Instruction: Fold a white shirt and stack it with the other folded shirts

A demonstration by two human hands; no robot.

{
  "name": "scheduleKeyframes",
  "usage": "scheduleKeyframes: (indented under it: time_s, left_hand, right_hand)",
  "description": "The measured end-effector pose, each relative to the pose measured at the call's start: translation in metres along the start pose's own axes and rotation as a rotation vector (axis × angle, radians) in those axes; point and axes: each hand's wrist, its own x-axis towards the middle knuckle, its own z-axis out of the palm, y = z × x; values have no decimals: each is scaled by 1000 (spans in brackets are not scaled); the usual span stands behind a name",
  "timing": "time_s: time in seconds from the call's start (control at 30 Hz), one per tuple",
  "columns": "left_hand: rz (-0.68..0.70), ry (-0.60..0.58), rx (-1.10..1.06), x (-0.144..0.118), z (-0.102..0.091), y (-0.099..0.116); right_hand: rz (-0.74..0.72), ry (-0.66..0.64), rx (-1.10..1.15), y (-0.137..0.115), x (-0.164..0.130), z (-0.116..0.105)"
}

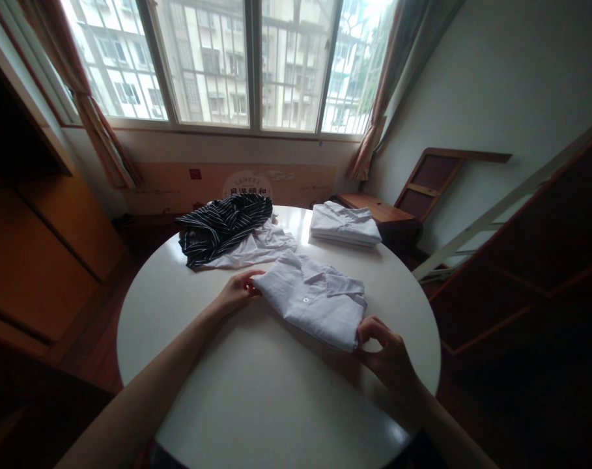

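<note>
1. Hands at both ends of a folded white shirt (315,299) on a round white table (256,397), seen from the wearer's head camera; the shirt lies near the table's centre, slightly toward 1 o'clock.

2. Left hand (237,291) sits at the shirt's 9 o'clock corner, fingers curled narrow and pinching the fabric edge there.

3. Right hand (386,355) sits at the shirt's 4 o'clock corner, thumb and fingertips closed on the lower fold, the remaining fingers tucked in.

4. Long axis of the shirt runs from about 10 o'clock to 4 o'clock, corner to corner between the two hands, with the collar and one visible button facing up; both hands are in contact, neither nearer than the other, and the bulk of the cloth lies toward 12 o'clock from the fingers.

5. Striped dark garment (225,225) lies heaped at the table's 11 o'clock edge, resting partly on a loose white garment (256,251) spread just beside the shirt, close to it but apparently not touching.

6. Stack of folded white shirts (344,225) sits at the table's 1 o'clock edge, well apart from both hands.

7. Beyond the table at 12 o'clock, a barred window (251,62) with tied-back curtains (103,133) lets in daylight; a wooden folding frame (435,179) leans against the wall at 2 o'clock.
</note>
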Motion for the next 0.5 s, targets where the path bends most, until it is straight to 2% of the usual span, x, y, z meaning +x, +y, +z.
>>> scheduleKeyframes:
  time_s: [0.33, 0.5]
  left_hand:
    - [-1, 0, -59, -2, 3, 11]
    - [-16, 15, -55, -2, 2, 6]
  right_hand:
    - [6, 13, 10, -1, -1, -1]
    - [10, 55, -32, 4, -6, -2]
